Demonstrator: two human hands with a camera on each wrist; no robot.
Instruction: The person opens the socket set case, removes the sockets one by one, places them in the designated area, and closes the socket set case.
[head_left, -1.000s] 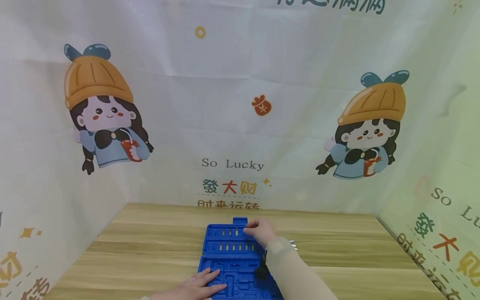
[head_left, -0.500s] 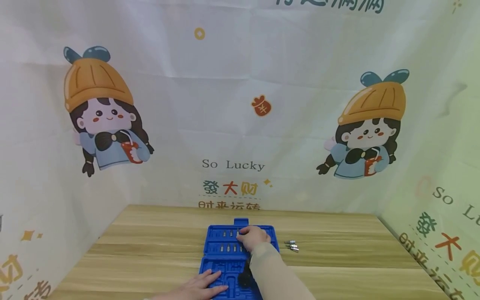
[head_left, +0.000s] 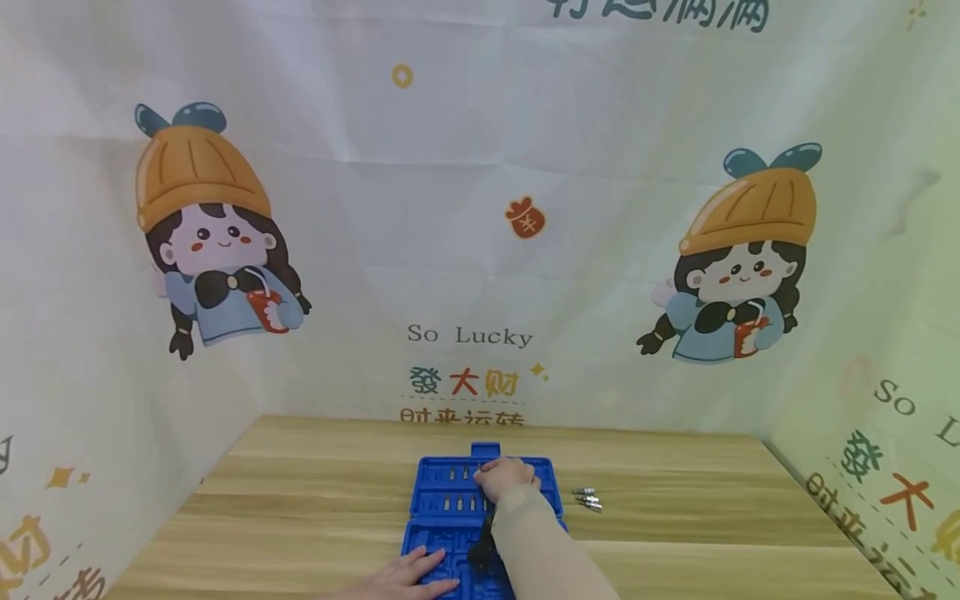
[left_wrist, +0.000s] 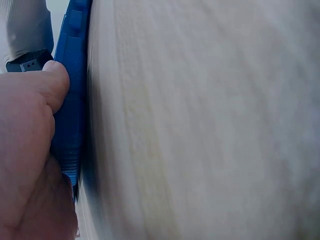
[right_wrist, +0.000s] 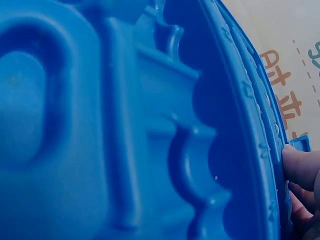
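A blue plastic tool case [head_left: 435,535] lies unfolded on the table, its moulded recesses facing up. Small metal socket bits [head_left: 459,503] stand in two rows in its far half. Over the upper row, my right hand [head_left: 508,475] has its fingers curled down at the third socket bit and seems to pinch it; the fingertips are mostly hidden. In the right wrist view the thumb [right_wrist: 300,165] is at the case's far part. My left hand [head_left: 401,577] rests on the near left edge of the case, fingers spread. Its thumb [left_wrist: 57,82] lies along the case side in the left wrist view.
Several loose socket bits [head_left: 588,500] lie on the wooden table [head_left: 675,508] right of the case. A printed cloth [head_left: 360,250] hangs behind the table and at both sides. A black wrist camera [head_left: 482,550] hangs over the near half of the case.
My right hand has moved left along the upper row to the third socket bit, uncovering the loose bits on the right. My left hand has stayed on the case.
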